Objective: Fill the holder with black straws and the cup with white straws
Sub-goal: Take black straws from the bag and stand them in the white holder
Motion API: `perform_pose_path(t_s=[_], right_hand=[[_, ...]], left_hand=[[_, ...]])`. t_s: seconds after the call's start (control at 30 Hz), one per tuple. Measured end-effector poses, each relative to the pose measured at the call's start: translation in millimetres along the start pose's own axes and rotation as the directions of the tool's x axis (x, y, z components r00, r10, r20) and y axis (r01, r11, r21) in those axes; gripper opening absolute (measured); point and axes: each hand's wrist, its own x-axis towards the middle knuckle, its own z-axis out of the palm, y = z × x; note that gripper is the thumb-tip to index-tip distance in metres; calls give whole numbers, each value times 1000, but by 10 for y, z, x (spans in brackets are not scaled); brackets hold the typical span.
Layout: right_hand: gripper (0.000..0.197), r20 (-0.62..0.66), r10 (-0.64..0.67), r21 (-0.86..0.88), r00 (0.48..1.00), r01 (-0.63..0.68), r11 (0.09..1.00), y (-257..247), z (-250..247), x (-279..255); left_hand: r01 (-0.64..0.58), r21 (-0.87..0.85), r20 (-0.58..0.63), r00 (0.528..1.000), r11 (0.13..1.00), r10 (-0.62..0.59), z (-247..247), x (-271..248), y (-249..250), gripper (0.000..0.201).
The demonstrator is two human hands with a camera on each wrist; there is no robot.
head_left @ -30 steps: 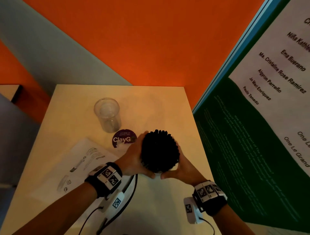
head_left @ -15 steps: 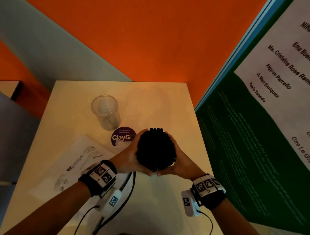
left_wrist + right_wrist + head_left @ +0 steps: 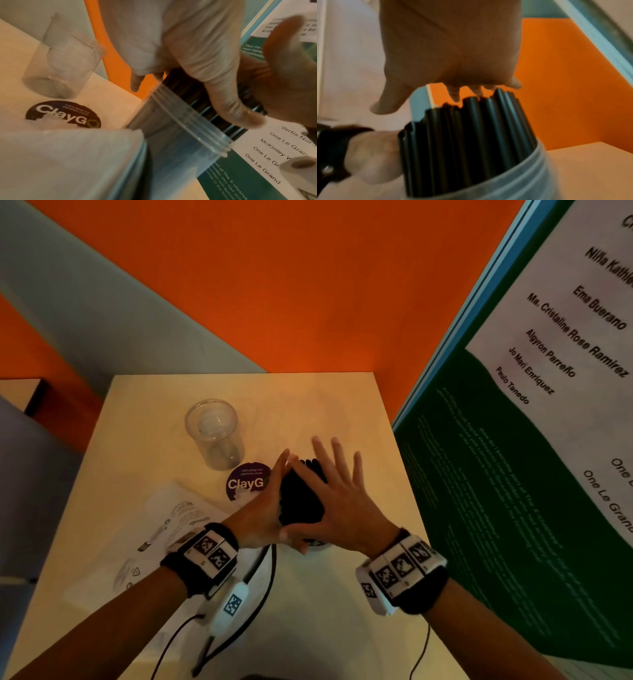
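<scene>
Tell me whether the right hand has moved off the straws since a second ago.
Yes. The right hand has opened, fingers now straight and spread, reaching farther up the table toward the orange wall; before it was cupped round the black straws beside the ClayGo sticker.

Many black straws (image 3: 301, 501) stand packed in the clear holder (image 3: 180, 135) on the table. The clear cup (image 3: 215, 434) stands nearby, upright.

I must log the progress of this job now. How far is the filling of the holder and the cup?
Done: the holder looks packed with black straws. In hand: the left hand and right hand, fingers straight, flank the bundle. Left: the clear cup holds no straws, and no white straws are in view.
</scene>
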Motion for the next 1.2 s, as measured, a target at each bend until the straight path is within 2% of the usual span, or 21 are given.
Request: perform_pose_path(t_s=[0.1,0.13,0.17,0.2,0.23,0.27,0.3,0.33,0.37,0.43,0.5,0.57,0.63,0.7,0.73,0.83,0.9,0.97,1.07,1.2], right_hand=[[98,99,1,-217,995,21,976,-74,92,67],[96,106,-4,-200,994,25,980,-65,97,71],[95,96,5,-105,995,5,994,-38,82,73],[90,63,46,76,997,-51,996,-11,46,64],[82,11,131,310,991,-128,942,35,0,57],[72,-43,252,515,967,-194,835,111,-39,53],[60,-63,378,646,923,-251,721,215,-78,55],[49,-3,473,724,881,-324,609,326,-119,53],[39,125,510,769,851,-408,492,428,-141,40],[30,385,440,780,811,-541,315,548,-113,-7],[28,484,363,749,796,-592,298,587,-76,-59],[34,511,333,740,793,-602,299,579,-67,-85],[39,538,320,736,780,-620,272,548,-74,-84],[40,557,322,712,766,-640,289,491,-84,-61],[40,556,328,700,764,-643,309,464,-82,-50],[39,526,364,695,768,-635,337,452,-89,-42],[37,498,419,704,759,-636,317,522,-119,-67],[40,468,490,730,735,-634,254,652,-186,-107],[41,391,575,790,719,-582,190,870,-355,-188],[34,238,607,874,758,-440,207,1083,-577,-267]], left_hand=[[4,-51,-9,1000,999,-5,8,-63,-41,151],[14,-33,-25,1000,999,-15,-8,-106,-40,151],[35,12,-56,998,999,-34,-38,-155,-40,151],[57,63,-98,994,996,-51,-80,-216,-53,150],[65,116,-139,989,991,-49,-125,-292,-76,146],[61,175,-175,984,983,-29,-170,-386,-105,140],[53,244,-205,979,968,-2,-206,-485,-133,130],[55,317,-229,973,947,20,-227,-596,-163,118],[69,393,-243,969,917,31,-234,-702,-195,107],[122,565,-224,975,816,9,-198,-878,-278,97],[191,712,-159,981,675,-109,-119,-967,-391,100],[255,773,-132,960,580,-246,-25,-996,-498,96],[296,804,-157,942,515,-297,50,-985,-572,73],[327,821,-223,938,467,-265,69,-942,-609,42],[352,812,-258,932,465,-255,53,-911,-610,34],[420,738,-359,907,527,-221,-88,-769,-590,27],[433,688,-425,891,582,-160,-219,-631,-527,28],[410,658,-442,889,631,-117,-281,-444,-465,32],[355,644,-388,915,678,-110,-147,-114,-369,38],[198,523,-178,977,829,-121,324,238,-362,39]])
